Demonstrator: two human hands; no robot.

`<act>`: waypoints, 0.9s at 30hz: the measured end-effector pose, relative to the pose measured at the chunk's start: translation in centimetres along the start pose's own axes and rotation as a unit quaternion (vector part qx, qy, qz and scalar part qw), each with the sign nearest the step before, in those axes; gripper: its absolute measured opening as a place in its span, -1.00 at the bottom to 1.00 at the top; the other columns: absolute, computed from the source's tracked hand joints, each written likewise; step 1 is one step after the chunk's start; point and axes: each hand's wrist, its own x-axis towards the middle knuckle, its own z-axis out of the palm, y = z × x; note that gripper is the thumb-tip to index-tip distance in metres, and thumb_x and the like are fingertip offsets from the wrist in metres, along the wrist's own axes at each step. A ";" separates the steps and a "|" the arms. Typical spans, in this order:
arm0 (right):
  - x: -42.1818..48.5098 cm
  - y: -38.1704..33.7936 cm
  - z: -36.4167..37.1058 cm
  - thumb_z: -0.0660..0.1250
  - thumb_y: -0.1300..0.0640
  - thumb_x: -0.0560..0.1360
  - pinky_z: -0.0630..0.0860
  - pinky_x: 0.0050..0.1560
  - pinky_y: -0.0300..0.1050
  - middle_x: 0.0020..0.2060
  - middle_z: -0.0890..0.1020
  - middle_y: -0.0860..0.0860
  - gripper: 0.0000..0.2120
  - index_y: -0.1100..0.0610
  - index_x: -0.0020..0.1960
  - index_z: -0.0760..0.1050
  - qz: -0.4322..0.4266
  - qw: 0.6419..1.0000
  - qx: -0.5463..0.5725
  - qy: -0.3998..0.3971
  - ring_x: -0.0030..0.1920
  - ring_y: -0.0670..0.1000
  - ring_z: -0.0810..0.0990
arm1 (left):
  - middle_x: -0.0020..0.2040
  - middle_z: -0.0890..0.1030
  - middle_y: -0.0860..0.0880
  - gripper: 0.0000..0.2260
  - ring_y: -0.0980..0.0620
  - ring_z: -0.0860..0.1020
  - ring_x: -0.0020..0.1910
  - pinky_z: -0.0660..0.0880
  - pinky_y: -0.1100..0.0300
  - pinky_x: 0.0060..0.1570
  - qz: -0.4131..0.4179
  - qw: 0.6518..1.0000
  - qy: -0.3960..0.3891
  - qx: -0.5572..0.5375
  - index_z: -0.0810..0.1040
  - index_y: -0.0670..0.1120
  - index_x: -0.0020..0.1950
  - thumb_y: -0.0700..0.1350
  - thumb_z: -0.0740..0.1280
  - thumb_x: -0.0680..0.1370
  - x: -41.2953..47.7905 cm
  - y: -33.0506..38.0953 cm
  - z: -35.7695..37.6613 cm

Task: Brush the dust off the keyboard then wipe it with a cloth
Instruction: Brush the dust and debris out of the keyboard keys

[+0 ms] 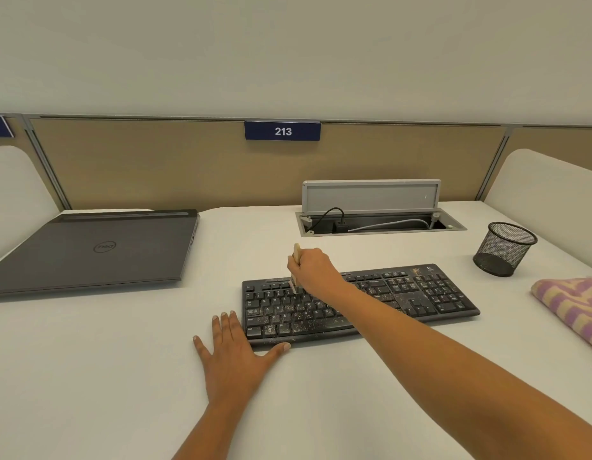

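- Centrally, a black keyboard point(437, 293) is laid flat on the white desk point(122, 376), and pale specks of dust are scattered over its left and middle keys.
- A small brush point(296, 253) with a light wooden handle is gripped in the right hand point(312, 270); the fingers are curled round the handle, and the bristle end is pointed down at the upper rows of letter keys.
- Whether the bristles are touching the keys cannot be told, as the hand partly covers them.
- The left hand point(231, 350) is laid flat on the desk with its fingers straight and spread, just beside the keyboard's near left corner; the thumb is set against the front edge.
- A folded cloth point(573, 303), striped purple and yellow, is seen at the right edge of the desk, apart from the keyboard.
- A closed dark laptop point(95, 250) is placed to the far left.
- A black mesh pen cup point(503, 249) is stood behind the keyboard's right end.
- An open cable hatch point(371, 197) is set into the desk at the back.
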 end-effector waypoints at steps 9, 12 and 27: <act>1.2 -0.4 -0.9 0.12 0.16 0.59 0.27 -0.42 -0.19 -0.48 0.36 0.04 -0.59 0.16 -0.43 0.26 0.013 1.000 -0.004 -0.024 -0.46 -0.02 0.33 | 0.58 -0.06 -0.07 0.37 -0.01 -0.16 0.55 -0.19 -0.20 0.43 -0.002 1.000 -0.006 -0.004 -0.13 -0.16 0.56 0.57 -0.58 -0.09 -0.1 0.1 -0.1; 1.8 -0.2 -1.0 0.14 0.13 0.59 0.43 -0.27 -0.07 -0.38 0.49 0.13 -0.63 0.35 -0.24 0.50 0.018 0.998 0.064 -0.023 -0.36 0.06 0.44 | 0.58 -0.07 -0.07 0.35 -0.01 -0.17 0.54 -0.19 -0.20 0.44 0.000 1.000 -0.006 0.000 -0.14 -0.16 0.56 0.57 -0.56 -0.07 0.0 0.0 -0.1; 1.1 1.4 -3.1 0.33 0.06 0.51 0.41 -0.39 -0.39 -0.26 0.60 0.09 -0.69 0.31 0.06 0.59 -0.026 0.984 0.062 -0.166 -0.34 -0.06 0.51 | 0.58 -0.06 -0.07 0.36 -0.01 -0.17 0.55 -0.18 -0.19 0.44 -0.003 1.000 -0.013 0.001 -0.15 -0.16 0.56 0.57 -0.58 -0.09 0.0 0.0 -0.2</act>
